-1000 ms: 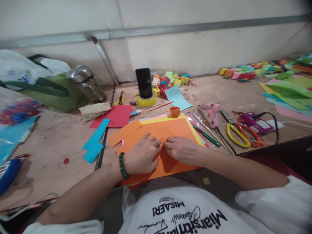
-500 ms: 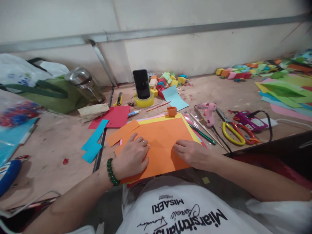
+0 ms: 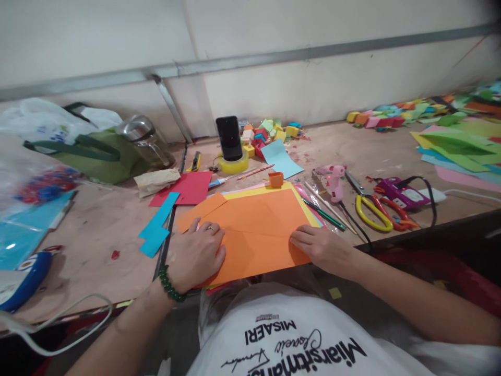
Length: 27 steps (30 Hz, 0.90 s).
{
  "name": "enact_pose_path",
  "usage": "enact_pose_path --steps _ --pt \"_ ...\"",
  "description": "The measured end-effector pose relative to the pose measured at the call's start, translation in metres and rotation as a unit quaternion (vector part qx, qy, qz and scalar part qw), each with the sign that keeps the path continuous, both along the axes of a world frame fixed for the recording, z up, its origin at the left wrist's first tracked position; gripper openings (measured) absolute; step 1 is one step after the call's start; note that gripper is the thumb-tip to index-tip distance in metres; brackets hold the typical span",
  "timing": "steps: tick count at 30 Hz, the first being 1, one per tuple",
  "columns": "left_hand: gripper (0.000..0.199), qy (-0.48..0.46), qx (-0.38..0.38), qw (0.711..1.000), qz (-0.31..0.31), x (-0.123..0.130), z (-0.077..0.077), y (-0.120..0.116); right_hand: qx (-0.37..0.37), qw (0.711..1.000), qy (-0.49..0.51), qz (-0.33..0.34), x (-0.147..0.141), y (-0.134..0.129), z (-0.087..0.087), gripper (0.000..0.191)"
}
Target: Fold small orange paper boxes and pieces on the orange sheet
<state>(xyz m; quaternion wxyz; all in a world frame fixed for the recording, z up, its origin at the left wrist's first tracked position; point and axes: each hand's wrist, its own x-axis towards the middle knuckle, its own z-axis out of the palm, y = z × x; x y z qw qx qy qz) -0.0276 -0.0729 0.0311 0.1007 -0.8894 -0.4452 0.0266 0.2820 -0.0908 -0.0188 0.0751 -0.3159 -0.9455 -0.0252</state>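
Note:
A large orange paper sheet (image 3: 254,209) lies on a stack of coloured paper at the table's front edge, with a faint crease across its middle. On its left side rests my left hand (image 3: 201,256), palm down, fingers spread a little and pressing the sheet. My right hand (image 3: 324,248) lies palm down at the right side, its fingers stretched over the paper and its thumb hidden. An orange strip (image 3: 203,211) lies by my left fingers. Beyond the sheet's far edge stands a small folded orange paper piece (image 3: 276,179).
On the right are a pink glue gun (image 3: 333,183), scissors (image 3: 373,211) and a purple power adapter (image 3: 403,193). Blue strips (image 3: 158,224) and red paper (image 3: 191,188) lie left. A phone (image 3: 229,138) stands behind, near folded paper pieces (image 3: 274,130).
My hands have moved apart along the orange sheet, the left one toward its left edge and the right one toward its right edge. The view has shifted slightly.

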Motion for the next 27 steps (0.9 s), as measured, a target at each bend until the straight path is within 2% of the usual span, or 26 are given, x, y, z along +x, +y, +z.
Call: enact_pose_path --steps 3,6,8,10,12,14,18,23,27 --pt "0.027 0.024 0.034 0.999 0.022 -0.004 0.001 0.000 -0.013 1.000 0.002 -0.003 0.001 0.001 0.006 0.022" --pt "0.028 0.025 0.061 0.997 0.035 -0.002 0.000 0.000 -0.027 1.000 -0.008 -0.011 -0.009 0.005 0.026 0.023" --pt "0.024 -0.011 0.065 0.997 0.026 0.008 -0.004 -0.001 -0.029 0.999 -0.029 -0.007 -0.023 0.009 0.038 0.022" --pt "0.031 -0.041 0.040 0.998 -0.014 0.022 -0.007 -0.003 -0.031 0.999 -0.041 -0.009 -0.039 0.014 0.042 0.023" --pt "0.035 -0.040 0.001 0.997 -0.060 0.035 -0.008 -0.005 -0.039 0.997 -0.062 0.000 -0.049 0.019 0.034 0.021" --pt "0.033 -0.026 -0.015 0.998 -0.063 0.040 -0.006 -0.008 -0.032 0.997 -0.072 0.004 -0.049 0.021 0.020 0.014" --pt "0.030 -0.027 -0.008 0.999 -0.036 0.023 -0.002 -0.013 -0.027 0.998 -0.058 0.000 -0.023 0.013 -0.001 0.011" --pt "0.031 -0.010 0.008 1.000 0.018 -0.001 -0.005 -0.008 0.010 0.999 -0.008 -0.032 -0.001 -0.004 0.002 0.024" --pt "0.030 -0.038 -0.012 0.999 0.022 0.003 -0.007 0.002 0.027 0.998 -0.007 -0.049 -0.005 -0.007 0.005 0.026"
